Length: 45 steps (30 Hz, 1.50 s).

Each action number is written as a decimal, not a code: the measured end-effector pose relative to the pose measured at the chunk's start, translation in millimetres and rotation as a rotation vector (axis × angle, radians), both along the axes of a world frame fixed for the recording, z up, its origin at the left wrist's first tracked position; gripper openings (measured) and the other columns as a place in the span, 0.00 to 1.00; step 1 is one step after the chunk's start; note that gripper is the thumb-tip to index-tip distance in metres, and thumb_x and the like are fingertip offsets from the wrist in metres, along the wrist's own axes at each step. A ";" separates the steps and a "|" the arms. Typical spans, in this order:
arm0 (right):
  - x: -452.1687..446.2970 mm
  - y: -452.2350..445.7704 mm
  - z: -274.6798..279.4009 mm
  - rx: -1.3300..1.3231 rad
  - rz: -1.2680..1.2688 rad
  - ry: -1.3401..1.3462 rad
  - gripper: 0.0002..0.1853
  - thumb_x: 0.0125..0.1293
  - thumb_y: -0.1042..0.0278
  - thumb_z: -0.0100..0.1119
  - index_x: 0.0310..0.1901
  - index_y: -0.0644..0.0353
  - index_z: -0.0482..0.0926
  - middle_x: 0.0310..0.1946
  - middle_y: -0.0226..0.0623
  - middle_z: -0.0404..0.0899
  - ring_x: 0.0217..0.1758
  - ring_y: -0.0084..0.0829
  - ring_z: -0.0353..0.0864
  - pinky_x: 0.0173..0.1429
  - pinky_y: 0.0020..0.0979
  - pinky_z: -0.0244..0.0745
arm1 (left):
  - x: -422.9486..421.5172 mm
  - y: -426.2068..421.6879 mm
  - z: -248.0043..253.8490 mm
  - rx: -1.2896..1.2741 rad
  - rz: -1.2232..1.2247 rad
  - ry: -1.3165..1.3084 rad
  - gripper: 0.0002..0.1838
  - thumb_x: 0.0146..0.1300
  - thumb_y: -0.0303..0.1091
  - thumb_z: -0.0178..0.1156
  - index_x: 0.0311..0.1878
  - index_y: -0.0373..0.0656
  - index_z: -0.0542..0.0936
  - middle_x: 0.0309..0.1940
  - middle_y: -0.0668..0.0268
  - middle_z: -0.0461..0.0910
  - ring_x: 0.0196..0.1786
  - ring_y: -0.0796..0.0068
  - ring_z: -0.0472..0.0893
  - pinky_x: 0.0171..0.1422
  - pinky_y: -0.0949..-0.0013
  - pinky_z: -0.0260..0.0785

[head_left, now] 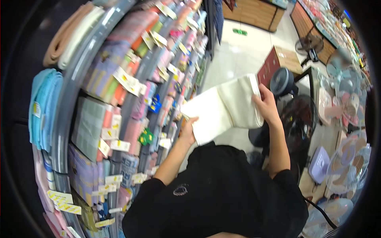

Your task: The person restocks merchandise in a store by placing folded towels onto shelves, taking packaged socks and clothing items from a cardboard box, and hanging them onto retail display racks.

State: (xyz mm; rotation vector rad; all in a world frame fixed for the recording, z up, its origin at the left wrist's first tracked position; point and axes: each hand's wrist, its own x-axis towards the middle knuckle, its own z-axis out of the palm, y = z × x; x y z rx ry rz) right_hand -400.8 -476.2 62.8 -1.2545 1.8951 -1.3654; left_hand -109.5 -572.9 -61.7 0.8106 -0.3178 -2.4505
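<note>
A white towel (226, 109), partly folded, is stretched between my two hands in front of my body. My left hand (189, 129) grips its near left edge, thumb lying on top of the cloth. At the other end, my right hand (265, 104) pinches the folded edge, with some fingers hidden behind it. The fabric sags slightly between the two holds and shows a fold line near the right. Left of my left hand stand shelves of folded towels (133, 133) with white and yellow price tags.
Folded blue towels (45, 107) and a brown towel (69, 35) lie at the shelf's outer side. Right of me are a dark desk fan (282, 80), a cardboard box (287, 59) and several pale fans (349, 158). The tiled floor (246, 55) runs ahead between the displays.
</note>
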 end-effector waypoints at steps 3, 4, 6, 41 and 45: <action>-17.9 -33.2 -3.6 0.006 -0.032 0.142 0.06 0.61 0.73 0.55 0.35 0.68 0.72 0.26 0.34 0.70 0.32 0.21 0.69 0.38 0.27 0.69 | 25.8 -32.4 -18.5 -0.204 0.092 -0.145 0.30 0.60 0.25 0.55 0.68 0.36 0.63 0.60 0.52 0.74 0.60 0.54 0.78 0.65 0.52 0.73; -18.8 -42.7 1.5 -0.009 0.018 0.102 0.05 0.62 0.74 0.54 0.36 0.66 0.73 0.26 0.31 0.72 0.33 0.20 0.70 0.38 0.26 0.68 | 33.9 -40.1 -16.0 -0.229 0.127 -0.145 0.30 0.60 0.23 0.55 0.68 0.37 0.63 0.61 0.52 0.74 0.60 0.54 0.78 0.64 0.52 0.73; -30.4 -63.8 -20.3 0.046 0.114 -0.188 0.05 0.62 0.76 0.52 0.39 0.65 0.74 0.30 0.28 0.75 0.35 0.20 0.73 0.40 0.24 0.69 | 49.4 -47.5 -7.6 -0.305 0.175 -0.139 0.30 0.60 0.20 0.55 0.68 0.38 0.63 0.60 0.52 0.74 0.60 0.54 0.78 0.65 0.52 0.73; -23.5 -217.3 -12.8 -0.038 0.627 0.018 0.11 0.64 0.66 0.61 0.42 0.62 0.72 0.34 0.45 0.73 0.36 0.42 0.77 0.36 0.37 0.72 | -133.7 -93.3 73.9 -0.273 0.568 -0.244 0.21 0.73 0.29 0.50 0.68 0.40 0.64 0.62 0.59 0.72 0.64 0.66 0.73 0.68 0.61 0.67; -38.1 -221.3 -6.7 -0.100 0.709 0.187 0.16 0.60 0.65 0.64 0.46 0.60 0.71 0.45 0.47 0.71 0.40 0.51 0.79 0.38 0.44 0.76 | -195.3 -109.4 71.3 -0.370 0.665 -0.247 0.19 0.76 0.32 0.47 0.67 0.40 0.66 0.59 0.63 0.73 0.61 0.72 0.74 0.66 0.66 0.67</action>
